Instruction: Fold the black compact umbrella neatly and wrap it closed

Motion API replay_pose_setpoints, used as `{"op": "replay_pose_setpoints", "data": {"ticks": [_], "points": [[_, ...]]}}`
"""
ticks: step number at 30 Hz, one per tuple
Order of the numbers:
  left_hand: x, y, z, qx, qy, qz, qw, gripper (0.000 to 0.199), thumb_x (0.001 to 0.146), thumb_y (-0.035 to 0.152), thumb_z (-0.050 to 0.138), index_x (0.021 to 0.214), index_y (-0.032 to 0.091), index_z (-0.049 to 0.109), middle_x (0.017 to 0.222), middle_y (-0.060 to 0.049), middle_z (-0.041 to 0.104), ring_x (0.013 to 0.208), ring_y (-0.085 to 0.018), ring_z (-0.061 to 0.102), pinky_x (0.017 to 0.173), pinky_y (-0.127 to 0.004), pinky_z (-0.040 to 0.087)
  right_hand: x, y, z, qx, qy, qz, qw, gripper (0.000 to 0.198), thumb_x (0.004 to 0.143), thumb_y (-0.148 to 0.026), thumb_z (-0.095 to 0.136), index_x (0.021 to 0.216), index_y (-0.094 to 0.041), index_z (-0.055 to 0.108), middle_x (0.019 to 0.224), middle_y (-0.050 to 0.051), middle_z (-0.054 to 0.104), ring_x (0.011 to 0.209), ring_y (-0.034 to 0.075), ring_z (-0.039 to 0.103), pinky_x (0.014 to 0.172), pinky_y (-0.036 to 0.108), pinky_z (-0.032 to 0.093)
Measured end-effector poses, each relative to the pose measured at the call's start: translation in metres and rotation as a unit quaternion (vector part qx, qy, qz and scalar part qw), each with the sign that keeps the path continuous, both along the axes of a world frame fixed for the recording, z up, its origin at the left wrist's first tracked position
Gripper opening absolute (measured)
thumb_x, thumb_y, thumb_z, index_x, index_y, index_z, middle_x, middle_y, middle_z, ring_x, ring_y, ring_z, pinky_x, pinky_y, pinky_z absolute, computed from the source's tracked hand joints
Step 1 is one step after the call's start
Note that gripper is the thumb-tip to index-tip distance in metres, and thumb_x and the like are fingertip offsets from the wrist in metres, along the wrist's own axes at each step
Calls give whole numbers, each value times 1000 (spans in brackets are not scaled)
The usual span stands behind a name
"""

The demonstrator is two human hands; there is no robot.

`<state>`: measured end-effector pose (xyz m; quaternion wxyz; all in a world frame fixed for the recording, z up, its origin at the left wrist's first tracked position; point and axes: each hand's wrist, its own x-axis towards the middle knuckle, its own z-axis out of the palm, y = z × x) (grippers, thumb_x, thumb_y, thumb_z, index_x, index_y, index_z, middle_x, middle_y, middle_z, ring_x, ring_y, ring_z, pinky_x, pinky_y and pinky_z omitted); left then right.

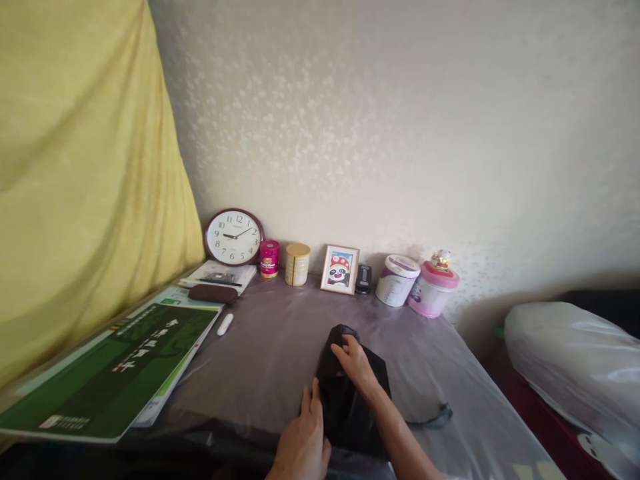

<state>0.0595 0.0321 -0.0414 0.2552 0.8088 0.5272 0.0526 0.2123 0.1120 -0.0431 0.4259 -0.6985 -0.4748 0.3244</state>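
A black, soft-looking folded bundle (345, 407), like cloth or thin plastic, lies near the front of the covered table; its exact kind is unclear. My right hand (356, 365) reaches over its upper part, with fingers curled onto the black material. Along its left edge rests my left hand (304, 437), fingers extended forward and the thumb lower down against the bundle. To the right of the bundle, a dark, thin crumpled strip (435, 417) lies on the table. The underside of the bundle and some fingertips are hidden.
Books with a green cover (115, 367) lie left, near a brown case (213, 294) and white stick-like object (225, 325). Along the wall stand a clock (235, 257), pink tin (269, 260), yellow-lidded can (297, 267), panda picture (339, 270) and two tubs (395, 287).
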Motion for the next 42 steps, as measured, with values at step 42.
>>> {"op": "replay_pose_setpoints", "data": {"ticks": [42], "points": [[3, 8, -43, 132, -63, -44, 988, 74, 70, 4, 36, 140, 12, 16, 147, -15, 20, 134, -26, 24, 105, -45, 34, 40, 53, -15, 110, -302, 110, 940, 31, 89, -27, 36, 92, -23, 67, 101, 4, 69, 98, 17, 60, 91, 29, 39]]}}
